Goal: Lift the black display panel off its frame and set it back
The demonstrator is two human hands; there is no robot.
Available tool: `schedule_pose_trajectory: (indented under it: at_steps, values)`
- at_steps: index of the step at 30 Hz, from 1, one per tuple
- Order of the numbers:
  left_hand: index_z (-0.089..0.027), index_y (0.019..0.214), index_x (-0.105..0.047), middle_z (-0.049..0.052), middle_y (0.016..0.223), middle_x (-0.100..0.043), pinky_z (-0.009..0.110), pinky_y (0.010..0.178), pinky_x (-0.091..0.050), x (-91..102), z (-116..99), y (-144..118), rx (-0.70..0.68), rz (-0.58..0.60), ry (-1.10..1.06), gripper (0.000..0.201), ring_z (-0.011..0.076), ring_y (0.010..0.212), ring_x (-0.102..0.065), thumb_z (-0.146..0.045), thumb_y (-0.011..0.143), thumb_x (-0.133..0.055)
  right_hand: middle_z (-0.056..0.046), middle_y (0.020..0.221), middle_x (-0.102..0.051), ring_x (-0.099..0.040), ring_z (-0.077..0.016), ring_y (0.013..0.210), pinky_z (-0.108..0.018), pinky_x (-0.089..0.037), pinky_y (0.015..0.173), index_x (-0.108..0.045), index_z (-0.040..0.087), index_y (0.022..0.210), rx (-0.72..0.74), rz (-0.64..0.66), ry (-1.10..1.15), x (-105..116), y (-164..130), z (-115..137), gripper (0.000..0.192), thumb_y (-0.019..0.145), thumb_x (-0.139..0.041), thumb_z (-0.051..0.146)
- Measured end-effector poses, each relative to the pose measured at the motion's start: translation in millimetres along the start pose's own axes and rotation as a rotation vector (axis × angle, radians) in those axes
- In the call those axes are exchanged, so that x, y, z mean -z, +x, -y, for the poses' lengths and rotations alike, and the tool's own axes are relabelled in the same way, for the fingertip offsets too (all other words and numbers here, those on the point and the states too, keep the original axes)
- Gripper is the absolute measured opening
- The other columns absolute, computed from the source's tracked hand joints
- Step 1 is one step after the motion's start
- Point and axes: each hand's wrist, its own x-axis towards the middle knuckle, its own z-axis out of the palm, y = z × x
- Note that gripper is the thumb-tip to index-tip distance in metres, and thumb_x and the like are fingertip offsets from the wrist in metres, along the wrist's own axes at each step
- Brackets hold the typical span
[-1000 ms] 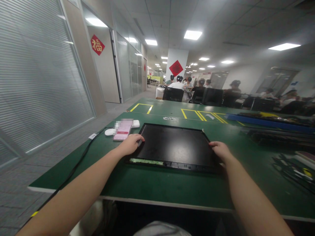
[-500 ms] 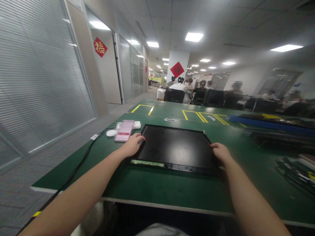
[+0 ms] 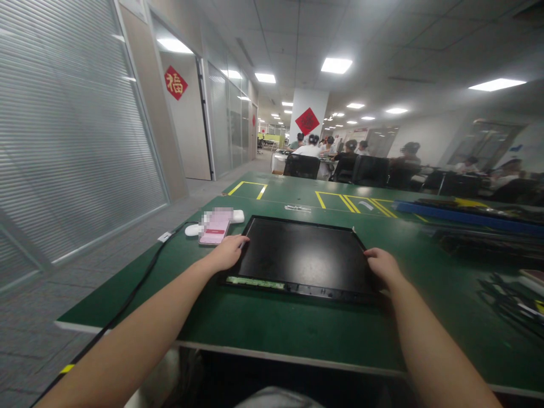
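A black flat display panel (image 3: 301,255) lies screen up in front of me, its glossy face catching a ceiling light. Along its near edge runs a green strip (image 3: 255,282), possibly a circuit board, at the left part. My left hand (image 3: 229,252) grips the panel's left edge, thumb on top and the other fingers hidden beneath or behind. On the right edge, my right hand (image 3: 382,264) holds the panel the same way, its fingers mostly out of sight. Just beyond my left hand lies a phone (image 3: 215,226) with a pink screen, resting on a white object (image 3: 193,230).
The green table (image 3: 293,328) bears yellow tape outlines (image 3: 249,184) toward its far side. A black cable (image 3: 147,272) crosses the left edge. At right are dark panels near a blue strip (image 3: 459,214) and bundled cables (image 3: 510,300). Several people sit beyond the table.
The left thumb and fingers have shifted very slightly along the panel's left edge. Both hands stay on the panel, and the whole view has moved a few pixels.
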Motion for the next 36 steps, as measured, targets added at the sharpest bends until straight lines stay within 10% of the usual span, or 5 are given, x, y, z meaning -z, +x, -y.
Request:
schedule_pose_trajectory:
  at_steps: [36]
  values:
    - [-0.012, 0.124, -0.063, 0.013, 0.131, -0.064, 0.035, 0.107, -0.04, 6.1, -6.0, -3.1, 0.027, 0.03, 0.001, 0.051, 0.0245, 0.122, -0.057, -0.004, 0.079, -0.04, -0.01, 0.102, -0.072, -0.067, -0.0226, 0.089, -0.029, -0.05, 0.078, -0.073, 0.017, 0.102, 0.02, 0.005, 0.003, -0.1, 1.2, -0.5, 0.039, 0.068, -0.054, 0.01]
